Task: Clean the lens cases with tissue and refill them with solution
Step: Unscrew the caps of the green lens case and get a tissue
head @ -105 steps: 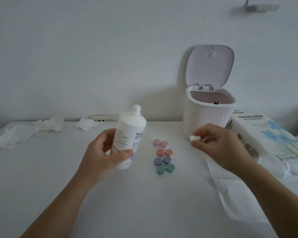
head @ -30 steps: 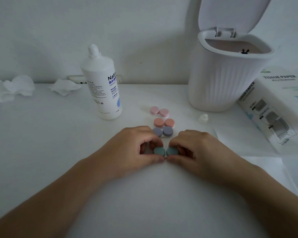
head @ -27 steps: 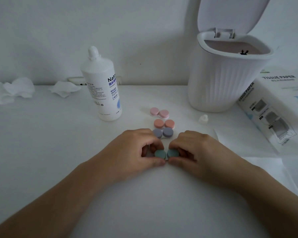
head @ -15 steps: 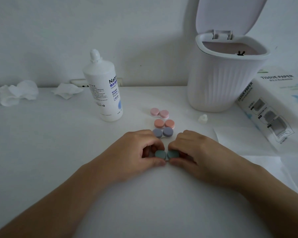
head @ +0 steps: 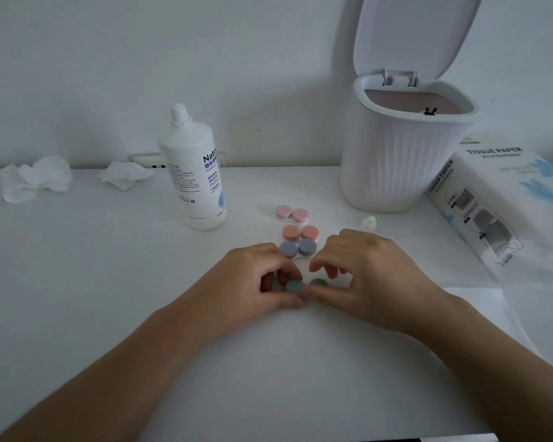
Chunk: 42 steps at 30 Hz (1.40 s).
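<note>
Unscrewing looks under way: left hand pinches one cap of the green lens case, right hand pinches the other. Just beyond the grip, three more cases sit capped; wiping and refilling from the solution bottle apparently remain

A domestic setting, most likely a bedroom or bathroom-side desk in a home. A plain white table stands against a bare painted wall. At the rear of the table, a small ribbed white desktop bin stands with its lid raised. To the right of the bin lies a retail pack of tissue paper; to its left stands a bottle of contact-lens solution, with a wall socket strip behind it. Crumpled tissues lie further left of the bin, and coloured lens cases in front of it.
</note>
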Tool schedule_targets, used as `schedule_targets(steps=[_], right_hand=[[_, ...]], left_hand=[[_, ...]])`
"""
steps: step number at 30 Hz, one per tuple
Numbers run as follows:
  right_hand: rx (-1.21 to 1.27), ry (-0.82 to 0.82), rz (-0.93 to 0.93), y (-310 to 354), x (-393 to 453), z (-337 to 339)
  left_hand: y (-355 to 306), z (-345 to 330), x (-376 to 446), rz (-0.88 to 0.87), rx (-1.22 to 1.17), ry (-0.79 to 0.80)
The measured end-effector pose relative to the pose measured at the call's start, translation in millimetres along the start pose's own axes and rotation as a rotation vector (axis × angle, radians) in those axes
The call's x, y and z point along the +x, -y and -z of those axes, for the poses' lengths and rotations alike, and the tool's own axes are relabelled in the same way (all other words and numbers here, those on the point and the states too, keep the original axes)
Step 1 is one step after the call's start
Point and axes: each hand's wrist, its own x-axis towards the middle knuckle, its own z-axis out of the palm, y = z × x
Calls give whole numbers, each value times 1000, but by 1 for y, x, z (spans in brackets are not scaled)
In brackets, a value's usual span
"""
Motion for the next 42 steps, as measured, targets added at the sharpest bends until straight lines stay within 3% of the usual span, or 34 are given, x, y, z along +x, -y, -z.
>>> schedule_targets(steps=[5, 11, 17, 27, 34, 42], right_hand=[[92, 86, 44, -7, -6, -3], [102, -15, 44, -8, -7, -5], [154, 78, 63, -11, -8, -5], [147, 73, 89, -9, -10, -5], [55, 3, 51, -10, -8, -10], [217, -67, 46, -15, -9, -9]], left_hand=[[-1, 1, 1, -1, 19, -3], [-1, 0, 1, -3, 5, -15], [0, 0, 1, 9, -3, -4], [0, 0, 1, -1, 7, -17], [-2, 0, 0, -7, 49, -24], [-1, 1, 0, 4, 25, -19]])
